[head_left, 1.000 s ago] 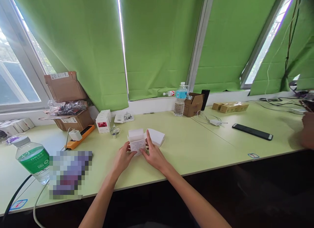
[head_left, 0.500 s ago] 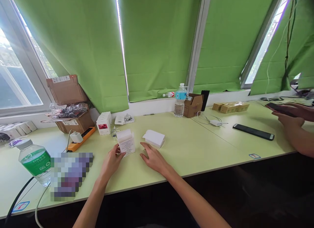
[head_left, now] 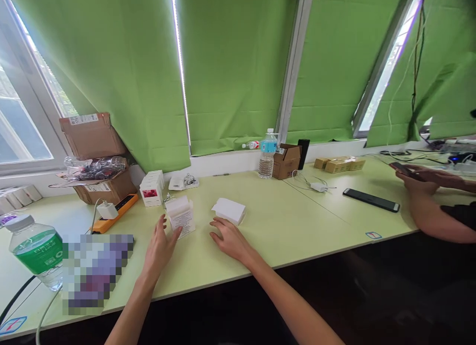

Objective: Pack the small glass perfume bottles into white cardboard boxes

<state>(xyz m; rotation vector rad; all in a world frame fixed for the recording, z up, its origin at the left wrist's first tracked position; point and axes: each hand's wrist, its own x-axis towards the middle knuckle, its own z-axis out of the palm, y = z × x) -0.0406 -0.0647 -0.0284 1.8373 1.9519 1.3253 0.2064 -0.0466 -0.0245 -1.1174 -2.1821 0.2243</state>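
Note:
A small white carton with printed text stands on the table, its top flap raised. Beside its left edge is my left hand, fingers spread and apart from the carton; the thumb tip overlaps the printed face, and I cannot tell if it touches. To the right lies a plain white box. My right hand is just in front of that box, palm down, thumb and fingers apart, holding nothing. Behind the carton stands a row of white boxes with a red picture, near a small clear bag.
A green-labelled bottle, a blurred-out flat item and an orange power strip are on the left. Back right stand a water bottle and cardboard box. A black phone lies near another person's hands.
My left hand's fingers have opened away from the carton, which stays standing. My right hand has hardly moved. The whole view has shifted a little to the right.

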